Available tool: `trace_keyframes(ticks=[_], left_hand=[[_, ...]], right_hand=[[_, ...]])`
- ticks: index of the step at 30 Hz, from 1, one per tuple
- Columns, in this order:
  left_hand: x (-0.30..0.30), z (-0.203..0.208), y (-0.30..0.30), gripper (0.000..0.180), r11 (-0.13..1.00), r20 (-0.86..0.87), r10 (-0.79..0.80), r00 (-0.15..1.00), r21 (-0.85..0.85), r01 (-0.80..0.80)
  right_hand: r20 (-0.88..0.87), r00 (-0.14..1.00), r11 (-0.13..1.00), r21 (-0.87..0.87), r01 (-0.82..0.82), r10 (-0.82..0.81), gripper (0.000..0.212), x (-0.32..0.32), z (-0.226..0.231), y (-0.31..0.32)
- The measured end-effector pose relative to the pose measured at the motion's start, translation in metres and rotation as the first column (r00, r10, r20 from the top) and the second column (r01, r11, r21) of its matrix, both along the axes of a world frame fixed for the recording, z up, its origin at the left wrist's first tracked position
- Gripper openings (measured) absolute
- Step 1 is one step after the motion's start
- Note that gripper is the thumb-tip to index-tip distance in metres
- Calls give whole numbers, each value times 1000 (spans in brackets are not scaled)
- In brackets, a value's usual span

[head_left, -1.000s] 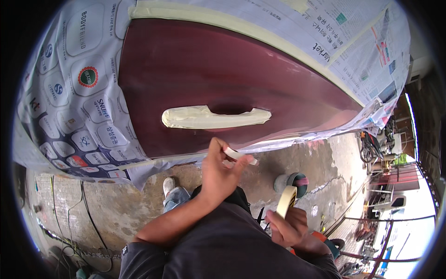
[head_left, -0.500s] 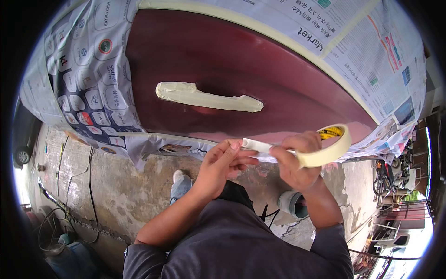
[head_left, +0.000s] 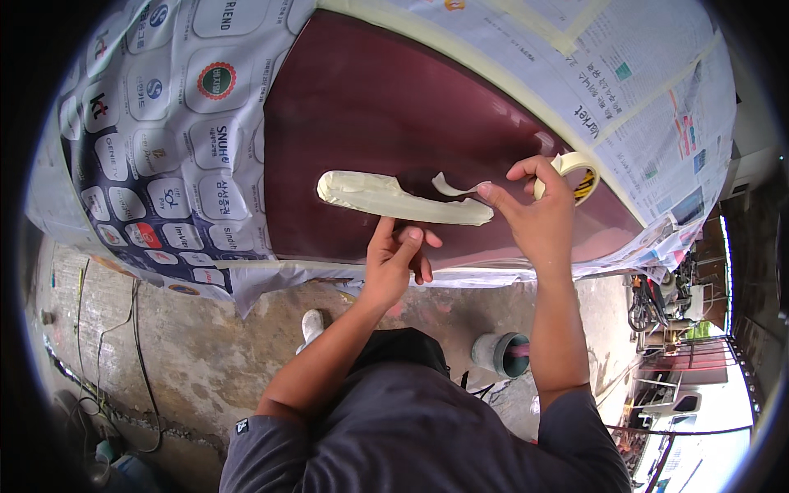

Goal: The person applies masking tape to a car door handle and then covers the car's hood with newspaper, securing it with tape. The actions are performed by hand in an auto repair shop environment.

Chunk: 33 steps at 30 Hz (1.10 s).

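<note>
A door handle [head_left: 362,193], wrapped in cream masking tape, stands out from a dull dark-red car door panel [head_left: 370,99]. My left hand [head_left: 394,261] is below it with the fingers apart, the index fingertip at the handle's lower edge. Off the handle's right end, my right hand [head_left: 541,218] pinches a short torn strip of masking tape [head_left: 450,188] by one end. The strip's free end curls to the left, over the dark recess behind the handle. A roll of masking tape [head_left: 587,159] hangs at the fingers of that same hand.
Printed sheeting [head_left: 168,123] covers the left side, and newspaper [head_left: 649,107] the upper right, with tape along the panel's edge. A bucket [head_left: 491,353] stands on the concrete floor [head_left: 222,337]. Hoses [head_left: 141,361] lie at left; a motorcycle [head_left: 645,302] is far right.
Both hands have moved up to the handle. The tape strip, earlier stretched between the hands and joined to the roll, is now a separate piece in my right hand; my left hand has let go.
</note>
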<state>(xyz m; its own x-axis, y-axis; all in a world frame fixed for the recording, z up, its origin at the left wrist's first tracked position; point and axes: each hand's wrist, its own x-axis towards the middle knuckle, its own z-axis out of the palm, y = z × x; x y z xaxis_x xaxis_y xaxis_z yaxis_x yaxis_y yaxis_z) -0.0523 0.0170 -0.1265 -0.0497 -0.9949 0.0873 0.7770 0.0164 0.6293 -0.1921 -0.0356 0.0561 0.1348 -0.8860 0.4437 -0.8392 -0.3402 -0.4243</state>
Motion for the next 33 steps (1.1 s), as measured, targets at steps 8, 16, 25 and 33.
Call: trace_keyframes(ticks=[8, 16, 25, 33], left_hand=[[-25, 3, -16, 71, 991, -37, 31, 999, -130, -36], [-24, 6, -17, 69, 995, -84, -22, 996, -95, 14], [-35, 9, -13, 47, 992, 64, 124, 990, -20, -123], [-40, 6, -9, 26, 982, 79, 188, 979, -5, -189]], right_hand=[[-69, 995, 991, -124, 58, -67, 40, 19, -25, 4], [-380, 923, 930, -315, -187, 57, 31, 28, -31, 8], [-400, 912, 884, -388, -260, 92, 20, 24, -42, -1], [-384, 923, 818, -522, -240, 26, 26, 3, -64, -17]])
